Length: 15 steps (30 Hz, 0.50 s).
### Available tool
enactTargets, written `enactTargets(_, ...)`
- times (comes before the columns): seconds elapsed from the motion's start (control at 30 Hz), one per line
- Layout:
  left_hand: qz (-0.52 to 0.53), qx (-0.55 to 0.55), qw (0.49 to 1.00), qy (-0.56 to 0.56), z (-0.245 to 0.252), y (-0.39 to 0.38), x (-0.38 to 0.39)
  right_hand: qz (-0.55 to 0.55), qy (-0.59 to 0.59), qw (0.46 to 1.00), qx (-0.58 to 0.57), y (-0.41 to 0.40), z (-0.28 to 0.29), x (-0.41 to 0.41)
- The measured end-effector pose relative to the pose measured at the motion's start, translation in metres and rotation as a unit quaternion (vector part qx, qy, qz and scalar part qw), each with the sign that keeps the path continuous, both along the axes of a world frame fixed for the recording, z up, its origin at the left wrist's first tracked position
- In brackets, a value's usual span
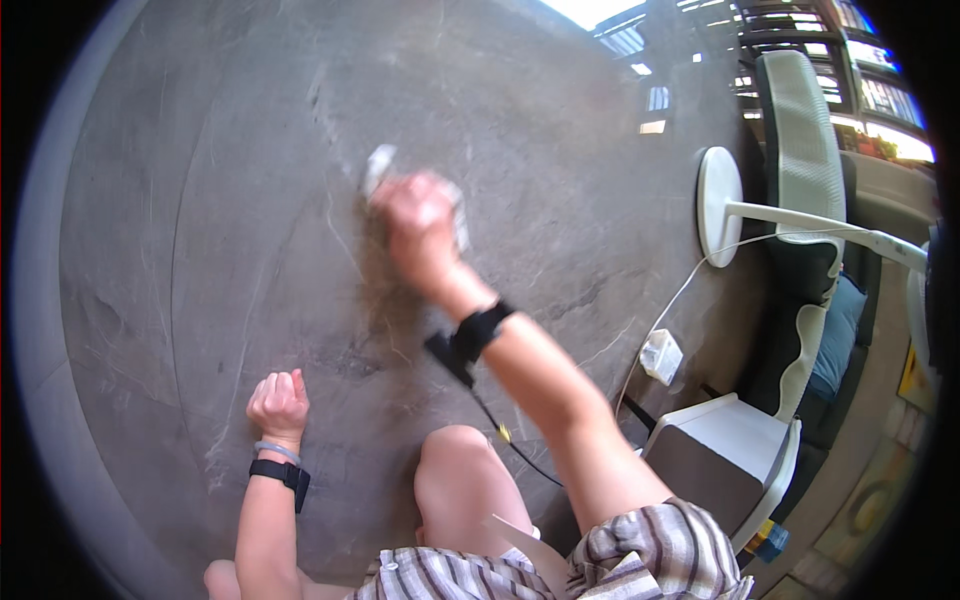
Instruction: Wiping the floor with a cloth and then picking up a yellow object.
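Observation:
My right hand [420,217], blurred, presses a white cloth or tissue [380,161] onto a grey, marble-patterned surface [247,187]. Parts of the white material stick out on both sides of the fingers. My left hand [278,405] is closed in a fist at the lower left, resting on or just above the same surface, with nothing visible in it. Both wrists wear black straps, and a black cable with a yellow piece hangs by the right one.
To the right stand a white lamp [720,206] with a round base, its cord, a small white box [661,356] and a white chair [720,435]. Beyond are a dark sofa with a blue cushion [838,337] and a shelf. My knee is at the lower middle.

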State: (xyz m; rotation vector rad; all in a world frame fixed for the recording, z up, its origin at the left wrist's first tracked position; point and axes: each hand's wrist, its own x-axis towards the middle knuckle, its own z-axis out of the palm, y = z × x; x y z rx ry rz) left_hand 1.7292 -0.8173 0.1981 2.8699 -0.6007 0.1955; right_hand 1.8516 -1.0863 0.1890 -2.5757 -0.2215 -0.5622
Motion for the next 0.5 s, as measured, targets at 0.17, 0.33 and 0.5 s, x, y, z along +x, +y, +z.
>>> enactTargets(0.17, 0.009, -0.008, 0.999, 0.036, 0.003, -0.011, 0.001, 0.133, 0.121, 0.978, 0.105, 0.037, 0.020, -0.079)
enactTargets(0.33, 0.012, -0.011, 0.999, 0.033, 0.001, -0.009, 0.001, -0.006, 0.121, 0.964, 0.239, 0.010, 0.042, -0.098)
enactTargets(0.5, 0.011, -0.006, 1.000, 0.029, 0.007, -0.007, 0.003, -0.512, 0.019, 0.799, 0.316, -0.142, 0.051, -0.097)
